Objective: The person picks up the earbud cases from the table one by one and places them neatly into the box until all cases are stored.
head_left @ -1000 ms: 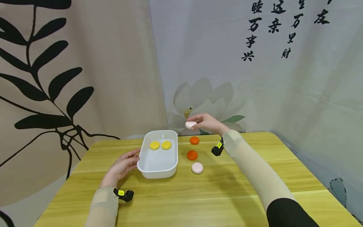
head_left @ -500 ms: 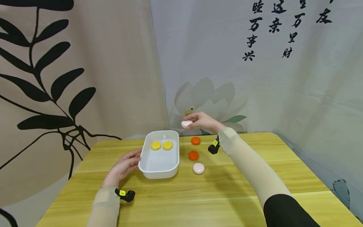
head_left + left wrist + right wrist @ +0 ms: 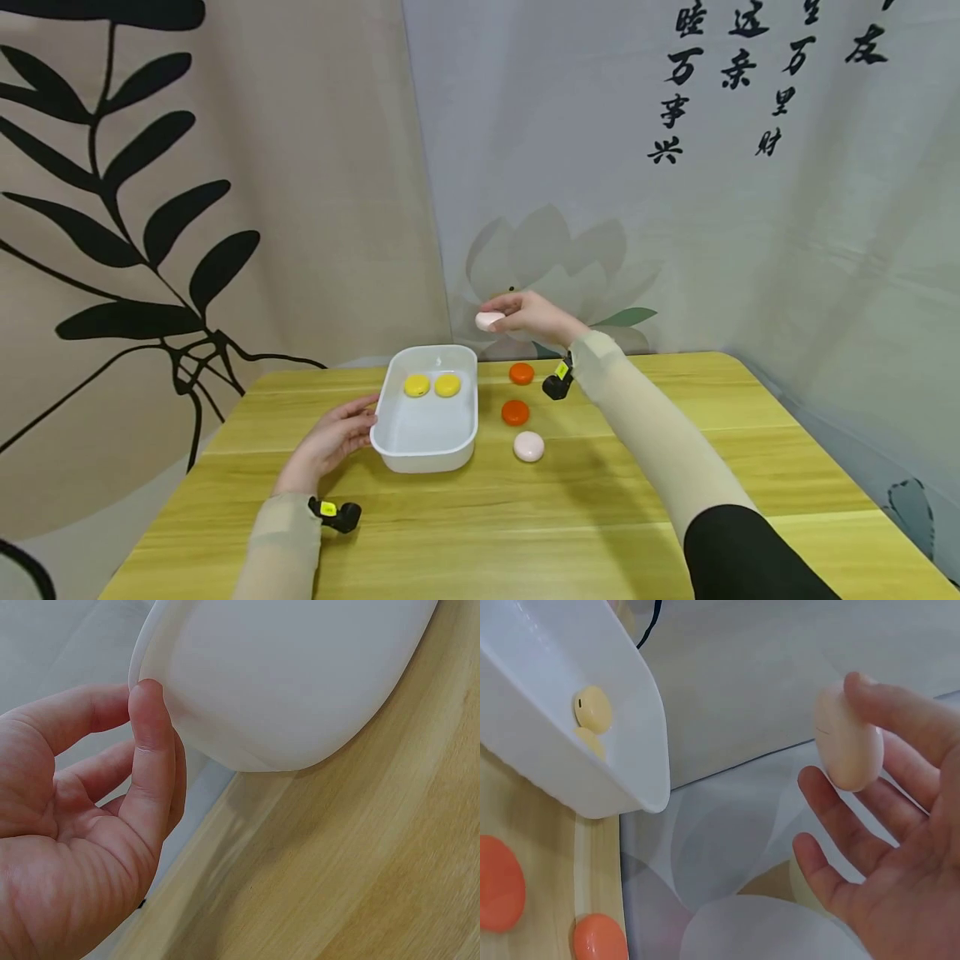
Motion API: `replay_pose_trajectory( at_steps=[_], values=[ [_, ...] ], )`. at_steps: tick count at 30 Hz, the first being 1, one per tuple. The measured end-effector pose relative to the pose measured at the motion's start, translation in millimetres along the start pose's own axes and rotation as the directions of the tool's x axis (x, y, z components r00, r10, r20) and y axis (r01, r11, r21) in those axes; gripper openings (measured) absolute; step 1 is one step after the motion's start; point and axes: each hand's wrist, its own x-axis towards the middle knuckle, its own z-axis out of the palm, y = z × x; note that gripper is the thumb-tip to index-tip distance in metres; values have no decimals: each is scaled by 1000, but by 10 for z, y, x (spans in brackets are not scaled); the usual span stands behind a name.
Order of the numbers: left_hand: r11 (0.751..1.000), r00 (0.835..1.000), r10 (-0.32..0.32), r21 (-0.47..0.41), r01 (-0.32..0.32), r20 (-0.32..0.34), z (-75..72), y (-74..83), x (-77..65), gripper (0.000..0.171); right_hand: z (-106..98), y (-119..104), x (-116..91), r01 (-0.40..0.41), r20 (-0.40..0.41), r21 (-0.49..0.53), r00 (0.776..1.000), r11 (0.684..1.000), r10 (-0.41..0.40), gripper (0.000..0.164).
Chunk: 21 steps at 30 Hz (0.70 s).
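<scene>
My right hand [image 3: 536,319] holds a pale pink rounded disc [image 3: 490,321] above the table's far edge, right of the white tub [image 3: 423,458]. In the right wrist view, thumb and fingers pinch this smooth pink disc [image 3: 847,742]; a short thin line shows on it. My left hand [image 3: 333,442] grips the tub's left rim with curled fingers; in the left wrist view, the fingertips [image 3: 148,701] meet the rim. Two yellow discs [image 3: 416,385] lie side by side inside the tub. Two orange discs [image 3: 515,412] and another pink disc [image 3: 528,447] form a row on the table right of it.
The wooden table [image 3: 600,533] ends just behind the tub. A printed cloth [image 3: 337,208] hangs beyond that edge. Black wrist cameras are strapped to both wrists.
My right hand has moved a little left with the pink disc, nearer to the tub. The left hand stays at the tub's rim. The whole head view has shifted slightly.
</scene>
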Motion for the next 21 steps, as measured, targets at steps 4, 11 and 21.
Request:
replay_pose_trajectory(
  at_steps=[4,11,21],
  values=[
    [1000,1000,-5,-4,5,3,5,-1,0,59,20,-31,32,-1,4,-4,1000,1000,1,44],
    [1000,1000,-5,-7,5,-3,-8,8,-9,59,65,-83,108,1,6,-28,1000,1000,-1,43],
    [1000,1000,7,-7,-7,16,3,17,-9,57,110,-109,182,6,7,-44,1000,999,-6,43]
  ],
)
